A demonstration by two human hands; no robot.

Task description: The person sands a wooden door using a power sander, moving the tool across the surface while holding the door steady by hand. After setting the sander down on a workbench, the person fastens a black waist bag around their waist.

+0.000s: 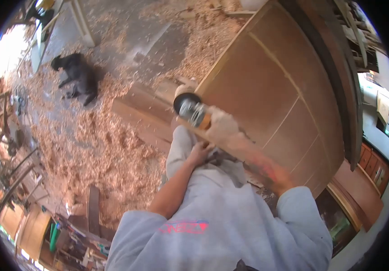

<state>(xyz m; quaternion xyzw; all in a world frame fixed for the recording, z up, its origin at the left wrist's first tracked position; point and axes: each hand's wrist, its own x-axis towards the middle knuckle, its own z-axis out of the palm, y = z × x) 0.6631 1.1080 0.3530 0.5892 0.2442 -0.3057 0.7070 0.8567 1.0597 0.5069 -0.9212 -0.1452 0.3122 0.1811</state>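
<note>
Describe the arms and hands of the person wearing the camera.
Light grey sweatshirt sleeves are pushed up to about the elbows, leaving both forearms bare. The left hand wears no glove. The right hand is too motion-blurred to show any detail.

One grinder (196,114) with one disc (184,100). Two hands: one left hand (201,151) and one right hand (224,128), blurred. One big door (271,90). One dog (79,77). One plank (93,203).
</note>
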